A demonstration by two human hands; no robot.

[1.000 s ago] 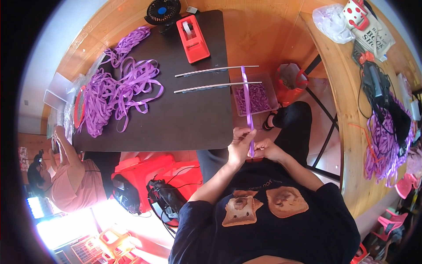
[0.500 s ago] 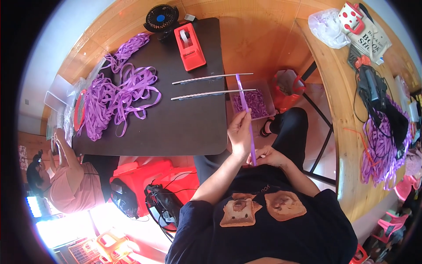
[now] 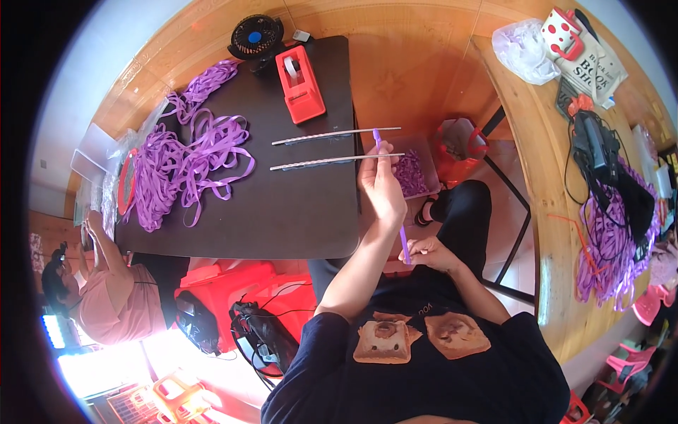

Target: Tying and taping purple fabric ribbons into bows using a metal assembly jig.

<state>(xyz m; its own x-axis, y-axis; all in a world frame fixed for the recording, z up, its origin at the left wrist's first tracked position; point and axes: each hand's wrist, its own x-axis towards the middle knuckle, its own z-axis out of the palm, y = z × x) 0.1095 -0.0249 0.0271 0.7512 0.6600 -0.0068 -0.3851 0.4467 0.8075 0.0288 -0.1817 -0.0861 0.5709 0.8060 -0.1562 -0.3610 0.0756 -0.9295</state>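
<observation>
Two thin metal rods, a far rod (image 3: 325,136) and a near rod (image 3: 321,164), lie side by side on the dark table (image 3: 282,219) and stick out past its right edge. A purple ribbon (image 3: 403,240) loops at the far rod and runs down toward my lap. My left hand (image 3: 381,187) is closed around the ribbon at the near rod's tip, its fingers hiding part of the strip. Lower down, close to my body, my right hand (image 3: 431,254) pinches the ribbon's lower part.
Loose purple ribbon (image 3: 159,180) is heaped on the table's left, with a red tape dispenser (image 3: 301,85) and black fan (image 3: 256,37) behind. A bin of purple pieces (image 3: 411,173) and a red bag (image 3: 459,141) stand beyond the table's right edge. Another person (image 3: 116,290) sits left.
My left hand has moved up and away from me along the ribbon, reaching the near rod's tip. My right hand stays low by my lap. The view has shifted slightly.
</observation>
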